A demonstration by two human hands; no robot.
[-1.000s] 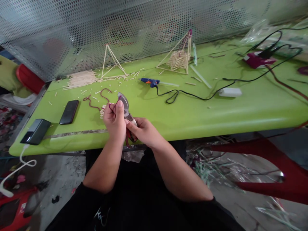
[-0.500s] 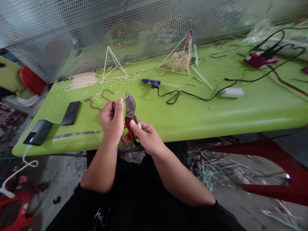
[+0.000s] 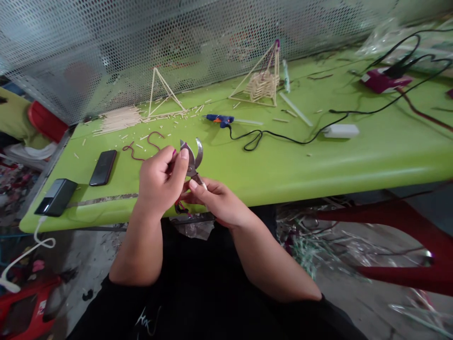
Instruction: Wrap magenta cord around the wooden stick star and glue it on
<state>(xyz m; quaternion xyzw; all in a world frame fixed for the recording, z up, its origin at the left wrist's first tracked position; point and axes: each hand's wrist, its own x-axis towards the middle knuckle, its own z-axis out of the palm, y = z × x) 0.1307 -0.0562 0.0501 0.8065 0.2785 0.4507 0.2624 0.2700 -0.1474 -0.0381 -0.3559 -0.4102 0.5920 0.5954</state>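
Our left hand (image 3: 159,182) is curled almost shut, pinching a thin maroon wire (image 3: 173,153) right beside the open blades of the pruning shears (image 3: 191,158). Our right hand (image 3: 215,198) is closed firmly around the shears, which are held just above the front of the green bench (image 3: 304,165), with a glue gun (image 3: 220,120) lying well beyond them

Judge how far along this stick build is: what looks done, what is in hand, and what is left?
Done: one stick pyramid stands filled with stacked sticks. In hand: the left hand pinches a thin purple wire beside the open pruning shears held in the right hand. Left, seemingly: the second pyramid frame stands unfilled, with a pile of loose sticks and red wire pieces nearby.
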